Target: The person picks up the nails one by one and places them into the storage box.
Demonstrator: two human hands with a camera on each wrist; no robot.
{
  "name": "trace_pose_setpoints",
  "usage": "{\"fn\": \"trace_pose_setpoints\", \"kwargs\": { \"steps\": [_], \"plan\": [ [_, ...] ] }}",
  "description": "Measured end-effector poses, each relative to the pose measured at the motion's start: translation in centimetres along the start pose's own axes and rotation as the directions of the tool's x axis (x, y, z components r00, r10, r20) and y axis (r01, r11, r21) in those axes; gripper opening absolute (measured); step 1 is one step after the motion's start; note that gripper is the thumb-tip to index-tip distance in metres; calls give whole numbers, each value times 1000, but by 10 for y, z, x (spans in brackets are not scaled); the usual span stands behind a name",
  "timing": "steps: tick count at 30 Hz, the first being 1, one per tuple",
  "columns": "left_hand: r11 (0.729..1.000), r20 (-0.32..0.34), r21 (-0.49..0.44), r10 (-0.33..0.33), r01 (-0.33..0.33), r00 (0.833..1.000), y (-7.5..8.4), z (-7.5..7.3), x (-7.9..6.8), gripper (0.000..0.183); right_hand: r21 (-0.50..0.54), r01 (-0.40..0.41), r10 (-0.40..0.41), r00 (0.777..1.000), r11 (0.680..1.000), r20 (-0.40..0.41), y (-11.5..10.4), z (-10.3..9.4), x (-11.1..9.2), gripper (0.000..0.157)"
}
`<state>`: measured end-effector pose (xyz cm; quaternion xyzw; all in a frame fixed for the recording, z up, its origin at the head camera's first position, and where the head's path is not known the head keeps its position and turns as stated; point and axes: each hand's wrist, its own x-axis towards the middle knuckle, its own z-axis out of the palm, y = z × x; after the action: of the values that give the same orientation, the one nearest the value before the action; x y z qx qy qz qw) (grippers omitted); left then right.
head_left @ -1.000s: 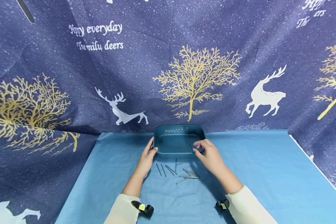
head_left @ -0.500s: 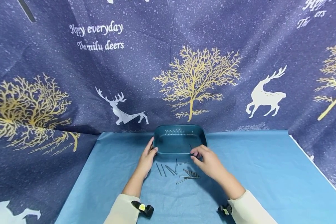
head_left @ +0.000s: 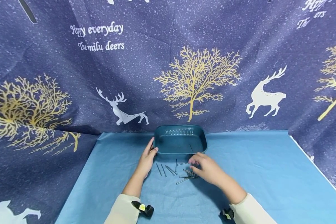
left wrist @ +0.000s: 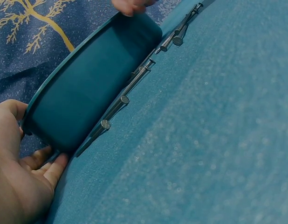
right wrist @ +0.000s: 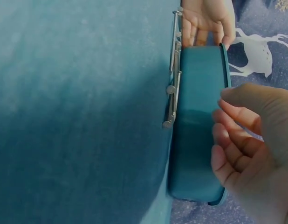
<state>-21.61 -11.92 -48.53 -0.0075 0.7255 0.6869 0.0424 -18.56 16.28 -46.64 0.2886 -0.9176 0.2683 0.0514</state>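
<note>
A dark teal plastic tray (head_left: 168, 146) stands against the backdrop, with one nail (head_left: 191, 147) inside near its right end. My left hand (head_left: 145, 160) holds the tray's left end; in the left wrist view its thumb lies at the rim and its other fingers reach low along the side. Loosely curled, my right hand (head_left: 205, 168) hovers over the right-hand nails (head_left: 191, 177) just in front of the tray, holding nothing. More nails (head_left: 159, 169) lie to the left in front of the tray. Their flat nail heads (left wrist: 105, 124) show in the left wrist view.
Blue cloth (head_left: 257, 174) covers the table. Behind the tray hangs a dark blue backdrop (head_left: 145, 77) printed with deer and trees. A black strap device (head_left: 142, 208) sits on the left sleeve, another strap device (head_left: 227, 214) at the right one.
My right hand has drawn back from inside the tray's right end towards the nails in front. The nail it was near now lies in the tray. The left hand stays at the tray.
</note>
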Motion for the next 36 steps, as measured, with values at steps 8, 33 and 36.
{"fn": "trace_pose_setpoints", "kwargs": {
  "steps": [8,33,36],
  "plan": [
    [1000,0,-18,16,-16,1000,5,1,-4,63,-9,-3,3,996,1000,92,4,6,-5,11],
    [999,-17,21,28,-28,999,-29,-1,16,61,13,-27,24,980,1000,196,6,7,-5,8],
    [999,-23,25,22,-22,999,-29,-1,15,61,21,-25,20,979,999,202,5,6,-5,6]
  ]
}}
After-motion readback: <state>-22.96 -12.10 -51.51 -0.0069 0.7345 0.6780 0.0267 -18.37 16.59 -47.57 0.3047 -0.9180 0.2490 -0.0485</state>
